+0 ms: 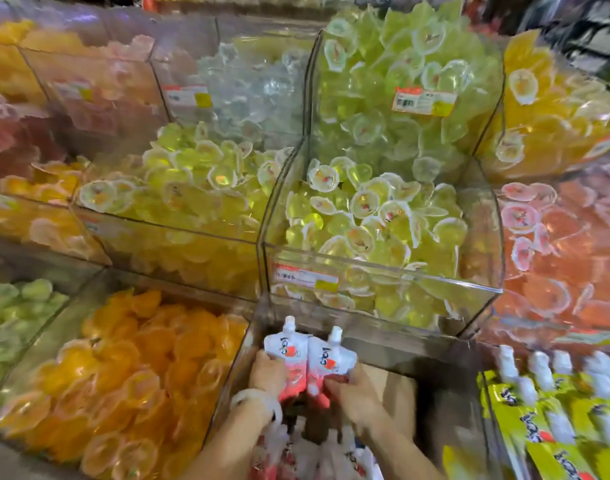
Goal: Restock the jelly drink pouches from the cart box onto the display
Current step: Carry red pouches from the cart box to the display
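Note:
Two white-and-red jelly drink pouches with white spouts stand upright side by side inside a clear acrylic bin [445, 410] at the bottom centre. My left hand [267, 374] grips the lower part of the left pouch [287, 348]. My right hand [352, 393] grips the lower part of the right pouch [328, 358]. A white bracelet sits on my left wrist. More white-and-red pouches [307, 452] lie blurred below my forearms at the frame's bottom edge; what holds them is hidden.
Clear acrylic bins of jelly cups surround the spot: orange cups [123, 375] to the left, yellow-green cups [366, 230] right behind, pink cups [556, 265] to the right. Yellow spouted pouches [553, 417] fill the bin at the lower right.

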`<action>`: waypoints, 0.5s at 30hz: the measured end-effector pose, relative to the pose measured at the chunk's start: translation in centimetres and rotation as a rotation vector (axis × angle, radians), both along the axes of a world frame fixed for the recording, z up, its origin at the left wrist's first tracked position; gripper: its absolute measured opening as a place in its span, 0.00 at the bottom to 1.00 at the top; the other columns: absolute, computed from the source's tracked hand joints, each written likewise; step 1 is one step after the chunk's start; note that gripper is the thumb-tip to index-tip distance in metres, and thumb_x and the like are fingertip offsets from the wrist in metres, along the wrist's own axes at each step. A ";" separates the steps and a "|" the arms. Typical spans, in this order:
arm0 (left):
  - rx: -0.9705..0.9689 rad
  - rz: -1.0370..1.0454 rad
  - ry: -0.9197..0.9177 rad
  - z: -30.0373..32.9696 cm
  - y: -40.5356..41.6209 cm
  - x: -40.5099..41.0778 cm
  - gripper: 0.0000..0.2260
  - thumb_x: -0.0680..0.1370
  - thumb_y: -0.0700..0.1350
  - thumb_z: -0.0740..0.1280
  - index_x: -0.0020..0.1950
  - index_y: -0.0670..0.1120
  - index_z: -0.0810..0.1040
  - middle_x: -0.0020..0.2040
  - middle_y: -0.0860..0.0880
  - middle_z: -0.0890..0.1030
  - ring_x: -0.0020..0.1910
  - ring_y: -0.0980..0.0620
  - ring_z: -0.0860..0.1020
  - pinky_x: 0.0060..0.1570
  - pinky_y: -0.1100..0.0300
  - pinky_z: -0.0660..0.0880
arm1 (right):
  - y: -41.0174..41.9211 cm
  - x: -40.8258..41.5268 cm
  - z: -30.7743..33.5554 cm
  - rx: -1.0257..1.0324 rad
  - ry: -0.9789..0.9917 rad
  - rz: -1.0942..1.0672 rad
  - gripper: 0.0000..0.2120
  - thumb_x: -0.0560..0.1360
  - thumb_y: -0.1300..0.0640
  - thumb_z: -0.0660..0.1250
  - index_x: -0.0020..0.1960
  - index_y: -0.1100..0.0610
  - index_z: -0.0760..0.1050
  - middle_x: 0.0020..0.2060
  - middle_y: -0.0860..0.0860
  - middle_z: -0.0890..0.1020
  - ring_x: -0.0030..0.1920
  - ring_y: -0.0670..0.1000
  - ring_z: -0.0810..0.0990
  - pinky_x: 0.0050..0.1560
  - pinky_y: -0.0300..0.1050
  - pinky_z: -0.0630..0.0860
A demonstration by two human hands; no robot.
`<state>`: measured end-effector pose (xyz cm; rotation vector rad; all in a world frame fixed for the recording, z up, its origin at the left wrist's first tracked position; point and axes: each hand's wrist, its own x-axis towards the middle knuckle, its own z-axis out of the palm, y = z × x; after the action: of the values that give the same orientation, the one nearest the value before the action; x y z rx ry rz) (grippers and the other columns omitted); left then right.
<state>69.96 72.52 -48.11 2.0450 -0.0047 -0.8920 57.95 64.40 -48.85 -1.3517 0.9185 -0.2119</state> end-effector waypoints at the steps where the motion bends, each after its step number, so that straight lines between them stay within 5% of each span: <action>1: 0.020 0.010 -0.008 -0.4 -0.3 0.1 0.16 0.80 0.35 0.57 0.68 0.35 0.68 0.62 0.38 0.75 0.57 0.43 0.75 0.46 0.57 0.76 | 0.0 0.1 -0.4 0.009 0.010 -0.021 0.18 0.72 0.75 0.57 0.34 0.57 0.77 0.25 0.51 0.78 0.27 0.47 0.74 0.32 0.39 0.71; 4: 0.048 0.037 -0.031 -1.4 -1.2 -0.2 0.15 0.80 0.36 0.56 0.65 0.34 0.69 0.62 0.35 0.75 0.60 0.38 0.75 0.51 0.57 0.72 | -0.5 0.3 -1.3 0.011 0.019 -0.135 0.14 0.71 0.75 0.64 0.50 0.60 0.76 0.40 0.54 0.83 0.39 0.49 0.81 0.46 0.47 0.78; 8: 0.138 0.093 -0.117 -0.4 -1.2 -1.6 0.13 0.78 0.38 0.60 0.61 0.34 0.70 0.60 0.35 0.76 0.60 0.37 0.74 0.52 0.54 0.69 | -0.6 -0.2 -1.3 -0.039 0.094 -0.209 0.12 0.68 0.70 0.72 0.49 0.60 0.75 0.44 0.57 0.83 0.47 0.57 0.82 0.54 0.55 0.79; 12: 0.212 0.018 -0.144 -0.5 -0.4 -2.6 0.17 0.75 0.38 0.65 0.61 0.35 0.68 0.63 0.35 0.73 0.64 0.36 0.72 0.63 0.49 0.69 | 0.2 0.0 -1.1 -0.127 0.145 -0.181 0.12 0.70 0.69 0.70 0.40 0.52 0.75 0.39 0.53 0.82 0.42 0.53 0.80 0.50 0.50 0.78; 15: 0.235 -0.065 -0.143 -0.1 0.3 -2.7 0.20 0.75 0.39 0.66 0.64 0.37 0.65 0.65 0.37 0.71 0.65 0.38 0.71 0.65 0.49 0.68 | 0.4 0.2 -1.1 -0.129 0.156 -0.163 0.12 0.72 0.68 0.69 0.40 0.52 0.72 0.36 0.49 0.80 0.40 0.50 0.78 0.39 0.33 0.75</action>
<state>67.29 72.80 -48.23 2.3364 -0.0468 -0.8151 58.20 64.80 -49.91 -1.4281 1.1639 -0.2978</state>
